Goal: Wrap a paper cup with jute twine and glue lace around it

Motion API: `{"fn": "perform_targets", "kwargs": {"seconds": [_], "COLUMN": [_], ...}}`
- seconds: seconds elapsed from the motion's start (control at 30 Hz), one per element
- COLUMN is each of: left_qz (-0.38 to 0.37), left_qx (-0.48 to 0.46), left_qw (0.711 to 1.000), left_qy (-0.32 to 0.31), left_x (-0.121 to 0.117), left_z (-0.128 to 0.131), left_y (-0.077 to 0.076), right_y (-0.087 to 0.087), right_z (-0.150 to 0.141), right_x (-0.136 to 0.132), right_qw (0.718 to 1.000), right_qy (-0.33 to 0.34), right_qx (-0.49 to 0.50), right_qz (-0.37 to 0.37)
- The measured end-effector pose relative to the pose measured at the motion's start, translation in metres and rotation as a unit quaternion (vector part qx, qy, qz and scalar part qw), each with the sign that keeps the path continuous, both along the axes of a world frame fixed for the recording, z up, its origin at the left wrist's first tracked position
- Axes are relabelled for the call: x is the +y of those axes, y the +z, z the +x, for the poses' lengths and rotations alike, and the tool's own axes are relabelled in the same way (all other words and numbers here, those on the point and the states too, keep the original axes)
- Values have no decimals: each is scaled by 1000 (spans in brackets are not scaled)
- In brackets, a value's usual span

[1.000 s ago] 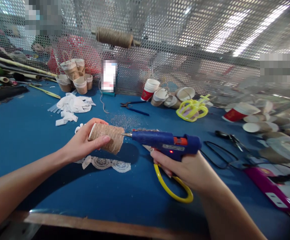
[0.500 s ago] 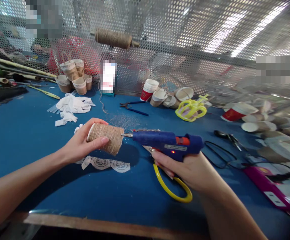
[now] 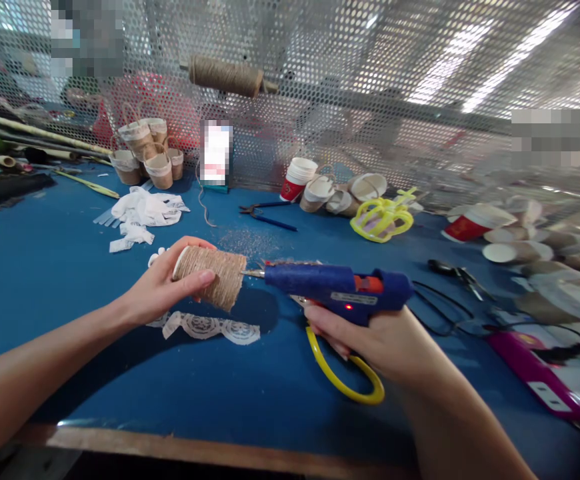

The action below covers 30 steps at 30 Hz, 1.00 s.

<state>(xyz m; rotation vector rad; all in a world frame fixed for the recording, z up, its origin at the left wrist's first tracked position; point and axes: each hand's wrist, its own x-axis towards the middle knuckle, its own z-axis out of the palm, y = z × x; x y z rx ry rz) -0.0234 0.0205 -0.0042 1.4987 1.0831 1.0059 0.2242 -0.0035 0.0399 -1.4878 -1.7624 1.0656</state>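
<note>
My left hand (image 3: 170,283) is closed round a paper cup wrapped in twine (image 3: 215,277), which lies on its side in the air with its white rim to the left. In my right hand (image 3: 355,333) is a blue hot glue gun (image 3: 320,283), its red light lit. The metal nozzle points left and meets, or nearly meets, the right end of the cup. Below the cup a strip of white lace (image 3: 220,328) lies on the blue table (image 3: 195,393). Yellow-handled scissors (image 3: 343,383) lie beneath the glue gun, partly hidden by it and my right hand.
White lace pieces (image 3: 145,210) and blue-handled pliers (image 3: 270,217) lie farther back. Small twine-wrapped baskets (image 3: 145,150) stand back left, near a phone (image 3: 216,153). Paper cups (image 3: 299,177) and a yellow crown-shaped frame (image 3: 383,217) are at the back. A purple power strip (image 3: 535,380) is at right.
The cup and the glue gun's nozzle have shifted very slightly left. The gun's rear end sits a little farther right and lower. Both grips are unchanged.
</note>
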Motion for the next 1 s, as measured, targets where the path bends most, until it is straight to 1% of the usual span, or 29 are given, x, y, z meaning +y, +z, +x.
{"fn": "perform_targets", "kwargs": {"seconds": [0.07, 0.17, 0.23, 0.4, 0.63, 0.8, 0.87, 1.0], "left_qz": [1, 0, 3, 28, 37, 68, 69, 62], "left_qx": [-5, -4, 4, 39, 41, 54, 52, 45], "left_qw": [1000, 1000, 1000, 999, 998, 996, 996, 997], "left_qy": [-1, -2, -2, 7, 8, 3, 4, 9], "left_x": [0, 0, 0, -2, -2, -2, -2, -2], "left_z": [0, 1, 1, 1, 1, -1, -1, 0], "left_y": [-1, -1, -1, 1, 1, 0, 0, 0], "right_y": [0, -1, -3, -6, -1, -1, -1, 0], "right_z": [0, 2, 4, 7, 4, 4, 4, 3], "right_x": [-2, 0, 4, 9, 5, 8, 7, 2], "right_qw": [1000, 999, 999, 999, 998, 999, 999, 999], "right_qy": [1, 28, 32, 47, 49, 43, 36, 16], "right_qx": [-6, -20, -14, 7, -22, 25, 24, 3], "right_qz": [2, -6, -10, 9, -41, -13, -11, -29]}}
